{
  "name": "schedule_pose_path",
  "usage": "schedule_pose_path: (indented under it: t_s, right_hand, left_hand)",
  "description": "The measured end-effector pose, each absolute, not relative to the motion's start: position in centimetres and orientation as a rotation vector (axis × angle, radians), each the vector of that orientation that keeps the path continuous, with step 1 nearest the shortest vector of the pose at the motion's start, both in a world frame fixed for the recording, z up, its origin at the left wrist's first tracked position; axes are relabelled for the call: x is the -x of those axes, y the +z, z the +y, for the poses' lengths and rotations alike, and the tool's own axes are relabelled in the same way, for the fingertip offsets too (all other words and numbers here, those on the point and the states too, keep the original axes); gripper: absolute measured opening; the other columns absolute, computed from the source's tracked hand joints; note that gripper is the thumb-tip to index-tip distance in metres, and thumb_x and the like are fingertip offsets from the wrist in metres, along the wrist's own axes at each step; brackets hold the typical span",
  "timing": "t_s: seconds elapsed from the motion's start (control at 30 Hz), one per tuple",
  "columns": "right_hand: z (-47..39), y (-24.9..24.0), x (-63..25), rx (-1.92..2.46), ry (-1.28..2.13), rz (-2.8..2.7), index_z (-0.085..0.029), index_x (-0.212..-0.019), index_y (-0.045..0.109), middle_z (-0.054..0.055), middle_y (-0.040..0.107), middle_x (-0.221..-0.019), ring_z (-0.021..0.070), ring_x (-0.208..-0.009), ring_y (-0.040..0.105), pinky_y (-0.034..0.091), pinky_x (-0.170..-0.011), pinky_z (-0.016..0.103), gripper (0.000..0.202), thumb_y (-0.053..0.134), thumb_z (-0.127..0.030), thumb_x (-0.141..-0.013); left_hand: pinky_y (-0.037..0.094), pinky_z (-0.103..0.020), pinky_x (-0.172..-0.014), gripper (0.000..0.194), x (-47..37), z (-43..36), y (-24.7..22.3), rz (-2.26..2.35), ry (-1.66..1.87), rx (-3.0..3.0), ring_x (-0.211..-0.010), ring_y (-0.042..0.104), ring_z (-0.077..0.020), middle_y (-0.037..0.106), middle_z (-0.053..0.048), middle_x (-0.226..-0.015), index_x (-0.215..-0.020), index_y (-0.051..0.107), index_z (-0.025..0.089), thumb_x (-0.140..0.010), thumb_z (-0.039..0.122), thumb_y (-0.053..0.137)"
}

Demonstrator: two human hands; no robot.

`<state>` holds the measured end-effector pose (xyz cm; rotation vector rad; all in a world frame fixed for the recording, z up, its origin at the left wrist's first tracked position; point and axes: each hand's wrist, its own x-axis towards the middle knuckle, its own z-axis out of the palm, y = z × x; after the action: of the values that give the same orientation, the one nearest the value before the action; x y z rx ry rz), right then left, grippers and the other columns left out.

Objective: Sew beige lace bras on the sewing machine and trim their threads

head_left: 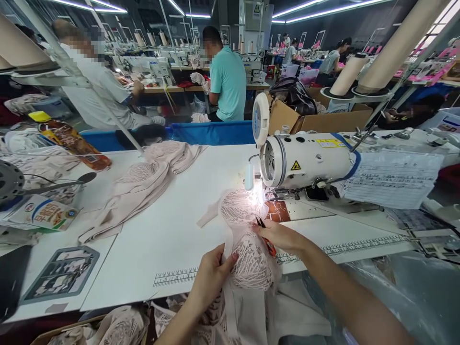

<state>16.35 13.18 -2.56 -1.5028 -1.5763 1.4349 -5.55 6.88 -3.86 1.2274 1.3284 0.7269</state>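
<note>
A pale pink lace bra (251, 261) lies over the table's front edge, its upper cup under the lit needle area of a white sewing machine (305, 160). My left hand (212, 270) pinches the bra's edge beside the lower cup, thumb on top. Close to the needle, my right hand (275, 235) is closed around small thread snips (269, 247) with orange handles. Their dark tips point up and left over the fabric. The fingers of my right hand also touch the bra between its two cups. Part of the bra hangs down below the table.
More bras (143, 177) lie piled on the left of the white table (172, 215). Beyond them are a tea bottle (72, 141) and a drink carton (41, 213). A ruler strip (176, 277) runs along the front edge. Co-workers sit at machines behind.
</note>
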Motion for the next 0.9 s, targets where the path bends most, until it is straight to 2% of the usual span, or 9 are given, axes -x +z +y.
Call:
schedule_pose_path:
  t_s: [0.13,0.2,0.27,0.33,0.43,0.6,0.7,0.8,0.9]
  right_hand:
    - [13.9,-2.6,-15.7,1.513,1.565,-1.569,-0.020,-0.074,0.062,0.003,0.063,-0.069,0.0182,-0.069,0.059,0.048,-0.062,0.029,0.052,0.055,-0.070,-0.086]
    - [13.8,-2.8,-14.9,1.527,1.529,-1.590,-0.021,-0.067,0.058,0.001,0.059,-0.064,0.0176,-0.066,0.055,0.044,-0.062,0.029,0.047,0.065,-0.065,-0.082]
    - [13.4,-3.2,-13.9,1.545,1.444,-1.597,-0.022,-0.062,0.052,-0.001,0.055,-0.061,0.0171,-0.064,0.051,0.040,-0.064,0.029,0.043,0.073,-0.056,-0.078]
    - [12.7,-3.9,-12.9,1.561,1.349,-1.566,-0.022,-0.064,0.049,-0.001,0.054,-0.064,0.0174,-0.066,0.050,0.039,-0.066,0.030,0.040,0.069,-0.052,-0.081]
    - [11.7,-5.1,-11.9,1.557,1.262,-1.481,-0.023,-0.072,0.047,0.000,0.052,-0.069,0.0176,-0.068,0.049,0.039,-0.067,0.030,0.038,0.054,-0.055,-0.090]
    - [10.8,-6.0,-11.8,1.504,1.224,-1.439,-0.024,-0.071,0.040,-0.002,0.045,-0.065,0.0158,-0.065,0.044,0.038,-0.061,0.028,0.049,0.038,-0.066,-0.094]
    - [10.9,-5.8,-12.0,1.420,1.230,-1.554,-0.023,-0.068,0.042,-0.001,0.049,-0.067,0.0158,-0.067,0.045,0.039,-0.064,0.029,0.048,0.045,-0.063,-0.093]
    - [11.2,-5.5,-12.0,1.303,1.303,-1.718,-0.022,-0.064,0.045,-0.003,0.050,-0.062,0.0139,-0.062,0.044,0.038,-0.061,0.028,0.042,0.056,-0.054,-0.089]
    - [11.2,-5.3,-11.9,1.290,1.312,-1.785,-0.022,-0.061,0.041,-0.005,0.044,-0.056,0.0115,-0.055,0.037,0.034,-0.055,0.026,0.041,0.053,-0.047,-0.091]
  left_hand:
    - [0.039,-0.025,-0.060,0.049,5.3,6.7,-4.3,1.382,0.701,-1.270,-0.067,0.047,-0.0179,0.055,-0.001,-0.065,-0.076,0.062,0.017,-0.079,0.066,0.059]
    - [0.034,-0.024,-0.058,0.051,5.1,6.6,-4.6,1.427,0.688,-1.331,-0.062,0.040,-0.0156,0.046,0.001,-0.059,-0.071,0.059,0.017,-0.077,0.068,0.059]
    - [0.035,-0.024,-0.059,0.055,4.9,6.5,-4.7,1.419,0.706,-1.339,-0.061,0.039,-0.0152,0.044,0.002,-0.057,-0.068,0.057,0.018,-0.076,0.072,0.059]
    - [0.040,-0.026,-0.062,0.059,4.7,6.5,-4.5,1.348,0.721,-1.270,-0.064,0.045,-0.0173,0.049,0.000,-0.059,-0.068,0.058,0.018,-0.076,0.076,0.058]
    - [0.048,-0.029,-0.069,0.059,4.6,6.5,-3.8,1.268,0.729,-1.117,-0.073,0.055,-0.0226,0.059,-0.003,-0.066,-0.072,0.062,0.018,-0.080,0.076,0.056]
    - [0.050,-0.032,-0.082,0.056,4.5,6.9,-3.7,1.369,0.881,-1.130,-0.082,0.055,-0.0238,0.065,-0.005,-0.080,-0.081,0.061,0.020,-0.084,0.075,0.052]
    - [0.046,-0.030,-0.071,0.061,4.6,7.1,-4.1,1.363,0.781,-1.192,-0.070,0.047,-0.0199,0.055,-0.002,-0.067,-0.068,0.050,0.021,-0.081,0.081,0.050]
    - [0.039,-0.028,-0.061,0.067,4.2,7.1,-4.5,1.265,0.569,-1.266,-0.062,0.038,-0.0163,0.041,0.001,-0.058,-0.060,0.038,0.022,-0.075,0.086,0.049]
    - [0.036,-0.028,-0.059,0.067,3.3,6.5,-5.2,1.268,0.587,-1.325,-0.060,0.037,-0.0161,0.041,0.000,-0.057,-0.057,0.037,0.022,-0.078,0.086,0.044]
